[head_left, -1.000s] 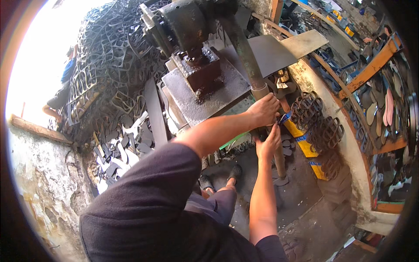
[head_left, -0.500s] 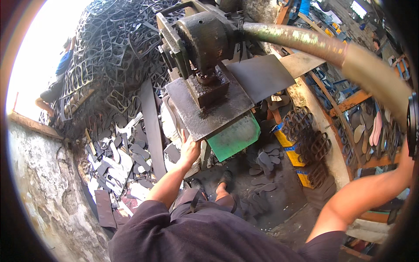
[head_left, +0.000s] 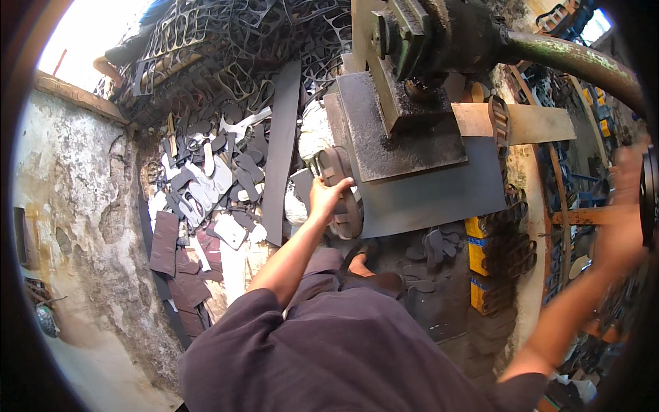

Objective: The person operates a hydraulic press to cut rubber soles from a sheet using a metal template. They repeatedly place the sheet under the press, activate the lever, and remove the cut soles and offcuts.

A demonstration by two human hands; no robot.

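So from the head view I've got the left hand (head_left: 328, 196) reaching out to a stack of sole-shaped cutouts (head_left: 341, 194) that leans against the left edge of the press table (head_left: 425, 196); the fingers are curled over the top of the stack, thumb side down, so it's gripping the pile rather than lying flat on it. The right hand (head_left: 628, 185) is way out at the right rim, raised up near a dark round wheel (head_left: 648, 196), and it's so blurred I honestly can't tell if it's closed around anything or spread. Above the table sits the heavy press head (head_left: 419, 41) with a thick curved lever arm (head_left: 576, 62) sweeping off to the right. A wooden board (head_left: 532, 123) lies across the back of the table. Left of the stack there's a long dark rubber strip (head_left: 280, 151) standing on end, plus a big heap of punched-out scrap sheets (head_left: 220, 62) and loose sole pieces (head_left: 206, 185) on the floor.
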